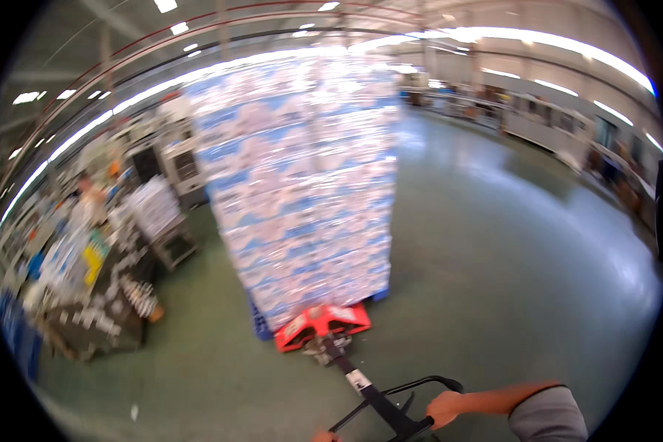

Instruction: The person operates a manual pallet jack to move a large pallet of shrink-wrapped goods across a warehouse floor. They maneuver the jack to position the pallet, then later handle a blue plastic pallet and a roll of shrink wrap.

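Note:
My right hand is closed around the right side of the black loop handle of a pallet jack. At the lower edge, only a sliver of my left hand shows, closed on the handle's left side. The dark steering bar slopes away from me to the red body of the pallet jack. In front of that body rises a tall stack of white and blue packages, wrapped in shiny clear film. Under the stack, parts of a blue pallet show. The picture is somewhat blurred.
To the left stand a dark bin heaped with scraps, a cart with a white stack and machines. A blurred person is among them. Green floor stretches right toward a row of white machines.

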A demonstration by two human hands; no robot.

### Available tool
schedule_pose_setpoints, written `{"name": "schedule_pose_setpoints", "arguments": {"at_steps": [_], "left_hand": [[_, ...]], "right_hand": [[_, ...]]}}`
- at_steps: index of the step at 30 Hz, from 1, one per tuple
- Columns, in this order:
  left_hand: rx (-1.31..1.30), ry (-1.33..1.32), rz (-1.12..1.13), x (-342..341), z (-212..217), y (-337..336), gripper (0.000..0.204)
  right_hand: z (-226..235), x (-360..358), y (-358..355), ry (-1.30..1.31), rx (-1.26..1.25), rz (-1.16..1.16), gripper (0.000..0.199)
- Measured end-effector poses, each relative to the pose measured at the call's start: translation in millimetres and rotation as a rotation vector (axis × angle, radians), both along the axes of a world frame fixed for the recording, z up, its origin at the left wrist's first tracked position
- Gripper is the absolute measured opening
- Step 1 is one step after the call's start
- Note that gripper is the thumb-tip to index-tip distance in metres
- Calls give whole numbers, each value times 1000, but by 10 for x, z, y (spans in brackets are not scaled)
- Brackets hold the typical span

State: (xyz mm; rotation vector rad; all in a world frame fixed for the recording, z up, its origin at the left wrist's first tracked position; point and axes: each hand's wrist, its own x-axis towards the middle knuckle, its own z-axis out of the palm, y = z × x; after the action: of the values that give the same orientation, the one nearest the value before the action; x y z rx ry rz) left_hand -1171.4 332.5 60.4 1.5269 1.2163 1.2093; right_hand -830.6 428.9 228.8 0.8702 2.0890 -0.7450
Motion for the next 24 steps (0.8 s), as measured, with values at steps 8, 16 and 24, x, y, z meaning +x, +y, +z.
{"name": "schedule_pose_setpoints", "arguments": {"at_steps": [8,16,24], "left_hand": [[240,860,-320,122,-385,-616,10],[-81,887,-749,508,-179,-822,27],[-527,913,-563,1228,975,-1152,36]], "right_hand": [[-1126,448,-1036,94,-15,-150,34],[-652,374,-1294,91,39,-219,19],[-794,561,-1510,391,179,-337,24]]}}
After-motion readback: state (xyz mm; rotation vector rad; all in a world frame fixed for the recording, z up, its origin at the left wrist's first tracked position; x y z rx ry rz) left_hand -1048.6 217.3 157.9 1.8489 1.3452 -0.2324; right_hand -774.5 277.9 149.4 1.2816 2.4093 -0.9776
